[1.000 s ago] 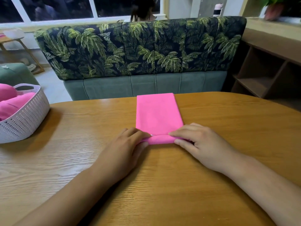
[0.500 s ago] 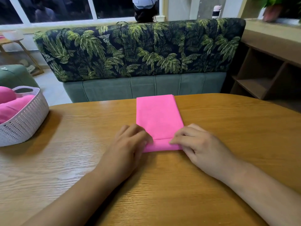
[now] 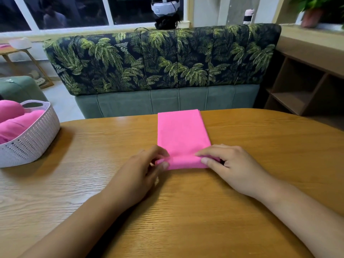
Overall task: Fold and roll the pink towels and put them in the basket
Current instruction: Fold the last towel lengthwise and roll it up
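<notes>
The roll has thickened since earlier, left hand and right hand pinching the pink towel's near edge to keep it tight.

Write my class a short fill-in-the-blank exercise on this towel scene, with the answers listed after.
The folded towel on the table is ____ in colour. The number of hands gripping its near end, left hand and right hand, is ____. The white basket stands on the person's ____ side.
Answers: pink; two; left.

Palm-print sofa (green base) backs dark windows.
</notes>
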A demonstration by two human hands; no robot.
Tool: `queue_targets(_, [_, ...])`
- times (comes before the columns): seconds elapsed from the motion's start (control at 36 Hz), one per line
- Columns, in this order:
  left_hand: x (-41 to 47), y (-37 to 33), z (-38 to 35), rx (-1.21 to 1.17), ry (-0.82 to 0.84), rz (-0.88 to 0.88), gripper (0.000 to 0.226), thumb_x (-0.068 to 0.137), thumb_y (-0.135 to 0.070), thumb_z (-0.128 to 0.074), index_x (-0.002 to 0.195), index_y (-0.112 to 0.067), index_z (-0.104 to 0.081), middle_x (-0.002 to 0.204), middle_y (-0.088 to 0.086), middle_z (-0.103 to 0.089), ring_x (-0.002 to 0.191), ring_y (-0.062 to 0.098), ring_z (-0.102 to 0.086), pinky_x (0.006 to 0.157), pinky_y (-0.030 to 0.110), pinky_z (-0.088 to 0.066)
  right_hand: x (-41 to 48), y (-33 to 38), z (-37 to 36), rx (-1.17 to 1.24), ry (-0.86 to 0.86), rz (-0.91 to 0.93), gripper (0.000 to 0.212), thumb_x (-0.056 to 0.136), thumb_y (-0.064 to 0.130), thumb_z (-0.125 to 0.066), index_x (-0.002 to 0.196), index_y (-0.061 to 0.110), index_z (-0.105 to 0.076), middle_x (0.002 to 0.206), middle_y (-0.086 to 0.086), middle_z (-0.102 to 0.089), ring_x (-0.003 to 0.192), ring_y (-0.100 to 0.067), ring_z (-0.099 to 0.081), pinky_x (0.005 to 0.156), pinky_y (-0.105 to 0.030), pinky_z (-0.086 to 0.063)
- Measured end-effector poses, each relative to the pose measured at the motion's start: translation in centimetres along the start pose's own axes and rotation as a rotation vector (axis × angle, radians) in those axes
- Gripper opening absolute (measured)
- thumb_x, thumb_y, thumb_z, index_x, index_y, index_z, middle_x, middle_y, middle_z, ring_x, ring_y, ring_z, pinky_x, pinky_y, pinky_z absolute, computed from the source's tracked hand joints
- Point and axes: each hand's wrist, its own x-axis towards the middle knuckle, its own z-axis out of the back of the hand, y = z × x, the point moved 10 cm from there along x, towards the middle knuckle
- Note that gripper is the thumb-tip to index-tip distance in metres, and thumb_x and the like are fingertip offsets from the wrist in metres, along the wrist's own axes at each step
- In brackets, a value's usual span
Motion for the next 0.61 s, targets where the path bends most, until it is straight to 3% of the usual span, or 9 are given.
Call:
queue_targets(0.11, [-0.7,-0.5,-0.1,-0.139,0.016,0.052,0.004,0.101,-0.026,-0.066,0.101,-0.030,-0.063,0.081,-0.010,-0.069,0.067,0.015,-0.062,0.067,0.029,-0.050,-1.0,0.7,0.2,0.052,0.015,-0.013,0.004,0.098,0.031,-0.069,0.098,0.035,-0.069,0.092,0.018,-0.069,0.092,-0.012,-0.064,0.075,-0.019,-0.046])
queue_targets(0.19, [-0.1,0.4,-0.2,-0.125,-0.032,0.090,0.006,0.100,-0.029,-0.066,0.094,-0.029,-0.065,0.081,-0.008,-0.065,0.066,0.014,-0.061,0.066,0.029,-0.048,-0.7,0.7,0.7,-0.002,-0.094,0.015,0.004,0.095,0.028,-0.073,0.091,0.029,-0.072,0.095,0.015,-0.061,0.095,-0.012,-0.059,0.082,-0.019,-0.043])
queue_targets(0.31, [1.1,1.6,-0.2,-0.023,-0.091,0.077,0.015,0.100,-0.038,-0.063,0.087,-0.032,-0.066,0.098,-0.016,-0.056,0.081,0.008,-0.059,0.077,0.026,-0.044,-0.4,1.7,1.3,-0.121,-0.205,0.141,0.007,0.094,0.018,-0.075,0.100,0.020,-0.078,0.101,0.011,-0.060,0.100,-0.012,-0.056,0.091,-0.022,-0.044])
queue_targets(0.39, [1.1,1.2,-0.2,0.035,-0.130,0.035,0.014,0.102,-0.038,-0.058,0.096,-0.032,-0.069,0.099,-0.019,-0.054,0.090,0.010,-0.058,0.083,0.031,-0.048,-0.7,2.4,0.5,-0.139,-0.140,0.217,0.020,0.094,0.006,-0.072,0.105,0.021,-0.078,0.106,0.015,-0.066,0.103,-0.008,-0.058,0.090,-0.024,-0.048])
queue_targets(0.5, [0.6,-1.3,-0.2,0.117,-0.109,-0.132,0.012,0.105,-0.028,-0.051,0.106,-0.028,-0.063,0.104,-0.019,-0.053,0.097,0.015,-0.053,0.084,0.039,-0.049,-1.0,2.0,0.3,-0.115,-0.089,0.166,0.021,0.090,0.018,-0.076,0.109,0.026,-0.078,0.111,0.021,-0.067,0.108,-0.005,-0.059,0.096,-0.020,-0.047])
queue_targets(0.61, [0.3,-1.8,-0.1,0.123,-0.044,-0.191,0.012,0.101,-0.037,-0.059,0.109,-0.029,-0.063,0.105,-0.020,-0.053,0.099,0.011,-0.052,0.087,0.032,-0.047,-0.8,1.1,-0.9,-0.134,0.008,0.108,0.029,0.090,0.031,-0.077,0.118,0.033,-0.070,0.123,0.023,-0.064,0.118,-0.001,-0.057,0.104,-0.025,-0.046])
